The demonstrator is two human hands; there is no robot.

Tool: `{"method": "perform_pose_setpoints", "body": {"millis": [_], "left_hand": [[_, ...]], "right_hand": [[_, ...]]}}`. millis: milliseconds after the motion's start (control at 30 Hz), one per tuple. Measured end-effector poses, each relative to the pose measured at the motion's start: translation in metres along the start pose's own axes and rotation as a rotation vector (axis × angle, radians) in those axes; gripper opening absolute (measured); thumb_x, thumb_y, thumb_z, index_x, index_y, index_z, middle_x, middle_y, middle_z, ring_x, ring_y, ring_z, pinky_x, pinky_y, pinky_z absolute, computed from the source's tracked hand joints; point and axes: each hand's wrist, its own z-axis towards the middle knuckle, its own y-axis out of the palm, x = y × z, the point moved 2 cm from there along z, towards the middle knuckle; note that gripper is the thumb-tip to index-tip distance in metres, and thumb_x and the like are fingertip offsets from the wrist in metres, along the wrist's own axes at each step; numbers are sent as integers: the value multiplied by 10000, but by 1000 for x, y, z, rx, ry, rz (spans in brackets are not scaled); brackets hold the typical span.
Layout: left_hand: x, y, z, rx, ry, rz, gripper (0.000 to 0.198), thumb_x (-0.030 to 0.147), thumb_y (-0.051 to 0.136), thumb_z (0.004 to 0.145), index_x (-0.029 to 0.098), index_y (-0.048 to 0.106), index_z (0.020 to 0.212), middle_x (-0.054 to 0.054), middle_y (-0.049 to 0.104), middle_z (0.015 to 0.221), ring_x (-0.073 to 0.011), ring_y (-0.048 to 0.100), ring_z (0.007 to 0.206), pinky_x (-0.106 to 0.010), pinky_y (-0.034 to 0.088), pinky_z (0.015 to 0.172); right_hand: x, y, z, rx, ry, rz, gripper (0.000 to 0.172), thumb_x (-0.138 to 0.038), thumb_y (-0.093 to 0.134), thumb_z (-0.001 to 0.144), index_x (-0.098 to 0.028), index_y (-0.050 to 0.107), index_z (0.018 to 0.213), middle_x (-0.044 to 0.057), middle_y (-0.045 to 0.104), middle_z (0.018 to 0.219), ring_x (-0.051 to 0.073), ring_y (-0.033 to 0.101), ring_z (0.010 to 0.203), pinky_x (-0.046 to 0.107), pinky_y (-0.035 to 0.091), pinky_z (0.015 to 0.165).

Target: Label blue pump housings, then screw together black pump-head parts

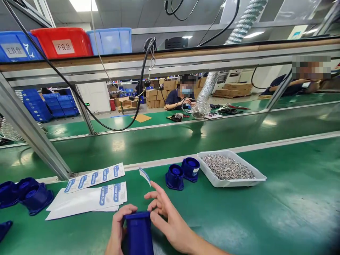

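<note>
My left hand (118, 226) is wrapped round a dark blue plastic housing (138, 232) at the bottom centre, thumb on its top edge. My right hand (166, 216) rests against the housing's right side with fingers curled; a small blue-and-white label (145, 175) sticks up from its fingertip. Sheets of similar labels (95, 177) and a second sheet (87, 200) lie just left of my hands on the green table.
Two blue housings (182, 173) stand beside a white tray (257, 177) of small metal parts. More blue housings (29, 194) sit at the left. A slanted metal frame post (34, 141) rises at left. Other people work across the conveyor belt (186, 138).
</note>
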Motion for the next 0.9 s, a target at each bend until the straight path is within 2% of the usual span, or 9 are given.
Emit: {"method": "perform_pose_setpoints", "body": {"millis": [200, 300, 367, 533, 600, 667, 733, 800, 900], "left_hand": [[-7, 10, -16, 16, 76, -68, 862, 562, 950, 730, 325, 440, 1382, -166, 572, 1402, -416, 616, 1334, -583, 550, 1081], [-6, 12, -16, -22, 116, -133, 899, 737, 874, 724, 305, 431, 1376, -189, 553, 1387, -423, 615, 1321, -576, 555, 1055], [-1, 12, -14, -26, 82, -174, 944, 769, 863, 711, 291, 422, 1395, -192, 537, 1384, -419, 617, 1311, -559, 551, 1057], [17, 8, -9, -14, -60, -183, 1104, 506, 1035, 612, 312, 347, 1453, -170, 504, 1449, -410, 648, 1266, -481, 598, 989], [22, 8, -7, -21, -73, -167, 1105, 461, 1030, 640, 341, 317, 1476, -143, 526, 1429, -363, 686, 1176, -428, 618, 919], [27, 9, -4, -26, -9, -137, 1068, 468, 1017, 666, 358, 335, 1480, -114, 533, 1380, -321, 689, 1109, -403, 615, 898], [33, 10, -3, -25, 126, -85, 1014, 491, 1008, 674, 367, 390, 1468, -97, 516, 1334, -328, 650, 1154, -433, 592, 965], [38, 13, -2, -22, 252, -33, 987, 499, 1002, 678, 379, 424, 1469, -97, 488, 1315, -358, 594, 1238, -471, 561, 1028], [45, 18, -5, -34, 309, 47, 966, 412, 985, 707, 386, 431, 1498, -106, 453, 1306, -360, 573, 1250, -481, 557, 1032]], "right_hand": [[3, 4, -5, -38, -43, -59, 853, -608, 674, 993, -365, 216, 1671, 143, 499, 1436, 246, 605, 1077, 481, 520, 981], [4, 2, -4, -41, -50, -92, 848, -554, 666, 998, -356, 205, 1681, 144, 505, 1439, 248, 614, 1077, 489, 521, 988], [4, 0, -4, -61, -44, -116, 878, -508, 673, 991, -350, 176, 1697, 152, 494, 1465, 254, 616, 1102, 500, 519, 1000], [4, 1, -5, -279, -52, -149, 1438, -441, 972, 670, -366, -1, 1727, 167, 387, 1585, 324, 588, 1240, 546, 504, 1053], [4, 3, -4, -261, -11, -97, 1343, -486, 923, 748, -373, 6, 1722, 166, 400, 1562, 318, 585, 1247, 540, 505, 1043], [5, 3, -1, -153, 58, -68, 1019, -535, 716, 960, -358, 52, 1711, 166, 439, 1509, 277, 597, 1190, 515, 510, 1013], [5, 3, 0, -80, 81, -100, 826, -548, 558, 1056, -331, 85, 1697, 172, 460, 1478, 255, 595, 1140, 493, 513, 984], [4, 4, 0, -85, 35, -155, 835, -571, 556, 1048, -320, 85, 1690, 174, 458, 1482, 260, 589, 1134, 489, 516, 980], [5, 8, -1, -89, -69, -233, 839, -555, 548, 1035, -317, 77, 1687, 166, 473, 1478, 276, 603, 1136, 517, 513, 1015]]}}
